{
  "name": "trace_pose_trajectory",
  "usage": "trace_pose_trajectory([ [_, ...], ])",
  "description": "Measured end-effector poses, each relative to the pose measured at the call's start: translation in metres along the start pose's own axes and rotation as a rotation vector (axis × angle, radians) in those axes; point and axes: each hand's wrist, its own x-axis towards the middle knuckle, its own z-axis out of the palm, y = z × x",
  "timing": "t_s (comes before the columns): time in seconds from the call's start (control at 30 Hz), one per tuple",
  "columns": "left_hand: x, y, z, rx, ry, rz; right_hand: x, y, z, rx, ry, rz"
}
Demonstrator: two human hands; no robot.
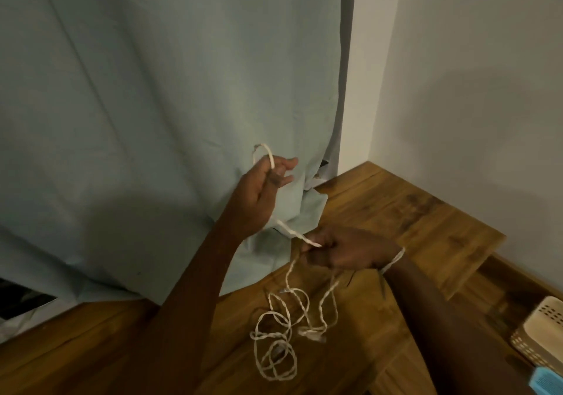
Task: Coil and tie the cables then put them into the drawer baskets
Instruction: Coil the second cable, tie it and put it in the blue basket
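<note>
Early stage: the left hand (262,187) holds 1 loop of the pale cable (283,327), the right hand (341,251) pinches it lower; most lies loose on the wooden table (426,211). Nothing seems tied; basket (545,336) waits.

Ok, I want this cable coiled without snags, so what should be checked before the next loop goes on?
1. Left hand holds the loop: ok, the cable arcs over its fingers.
2. Right hand grips the feed: ok, it pinches the strand below the left hand.
3. Span between the hands runs free: ok, one straight length.
4. Slack free of tangles: not ok, it lies in crossed loops on the table.
5. Right wrist free: not ok, a strand crosses it.
6. Basket within reach: cannot tell, only its corner shows.
</note>
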Motion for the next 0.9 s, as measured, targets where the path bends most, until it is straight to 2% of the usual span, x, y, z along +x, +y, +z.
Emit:
trace_pose_trajectory([
  [0.07,-0.005,-0.017,0.002,0.304,-0.081,0.043,-0.009,-0.011,-0.016,-0.074,0.064,-0.026],
  [0.1,-0.007,-0.022,0.004,0.362,-0.111,0.033,-0.011,-0.016,-0.022,-0.108,0.096,-0.048],
  [0.17,-0.011,-0.025,0.012,0.305,-0.201,-0.075,-0.011,-0.02,-0.033,-0.187,0.234,-0.109],
  [0.27,-0.014,-0.016,0.022,0.085,-0.314,-0.311,-0.012,-0.017,-0.049,-0.23,0.476,-0.238],
  [0.33,-0.014,-0.007,0.023,-0.252,-0.295,-0.457,-0.016,-0.01,-0.058,-0.126,0.616,-0.257],
  [0.4,-0.014,0.0,0.022,-0.812,-0.375,-0.56,-0.016,-0.006,-0.06,0.039,0.705,-0.233],
  [0.47,-0.016,0.011,0.025,-1.21,-0.559,-0.459,-0.012,-0.006,-0.049,0.276,0.652,-0.224],
  [0.53,-0.017,0.028,0.031,-1.421,-0.644,-0.352,-0.003,-0.006,-0.032,0.51,0.555,-0.227],
  [0.6,-0.016,0.039,0.035,-1.527,-0.666,-0.298,0.001,0.0,-0.02,0.632,0.452,-0.222],
  [0.7,-0.015,0.049,0.03,-1.478,-0.689,-0.283,-0.004,0.02,-0.02,0.931,0.241,-0.299],
  [0.77,-0.016,0.048,0.022,-1.314,-0.688,-0.344,-0.01,0.031,-0.029,1.103,0.212,-0.374],
  [0.83,-0.021,0.043,0.017,-1.076,-0.63,-0.454,-0.018,0.033,-0.042,1.137,0.344,-0.415],
  [0.9,-0.025,0.04,0.021,-0.781,-0.627,-0.524,-0.025,0.026,-0.056,1.029,0.607,-0.394],
])
